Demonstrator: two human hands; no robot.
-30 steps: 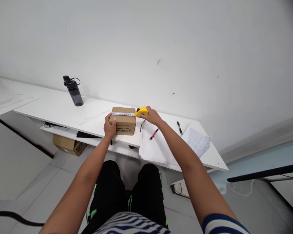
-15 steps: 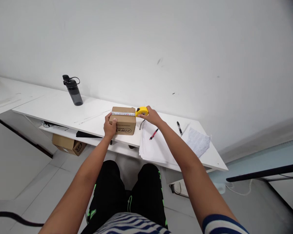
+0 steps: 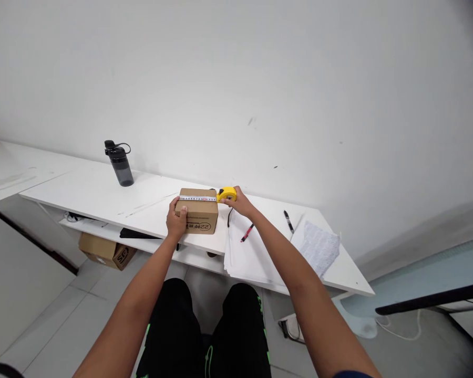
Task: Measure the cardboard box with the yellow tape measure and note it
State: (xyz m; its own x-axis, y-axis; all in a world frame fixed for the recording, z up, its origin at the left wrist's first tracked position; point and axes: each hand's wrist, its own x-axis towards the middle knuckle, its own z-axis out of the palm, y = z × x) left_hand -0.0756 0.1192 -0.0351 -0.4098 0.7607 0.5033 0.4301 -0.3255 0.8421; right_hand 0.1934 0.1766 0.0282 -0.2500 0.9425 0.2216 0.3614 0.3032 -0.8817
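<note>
A small brown cardboard box (image 3: 199, 210) with dark print on its front rests on the white desk. My left hand (image 3: 176, 218) grips the box's left end, its thumb on the front edge and its fingers at the end of the tape. Across the top of the box lies the white, numbered blade (image 3: 198, 198) of a tape measure, pulled out from left to right. The yellow tape measure case (image 3: 227, 194) is at the box's right end, and my right hand (image 3: 242, 203) is closed around it. A dark wrist strap hangs below the case.
White paper sheets (image 3: 252, 260) lie right of the box, with a red pen (image 3: 247, 232) on them. A black pen (image 3: 288, 222) and crumpled paper (image 3: 319, 247) are farther right. A dark bottle (image 3: 122, 167) stands at left. Another carton (image 3: 104, 250) sits below the desk (image 3: 86, 184).
The whole scene sits lower in the picture as my head has tilted up slightly. Both hands, the box and the stretched tape keep their places relative to one another.
</note>
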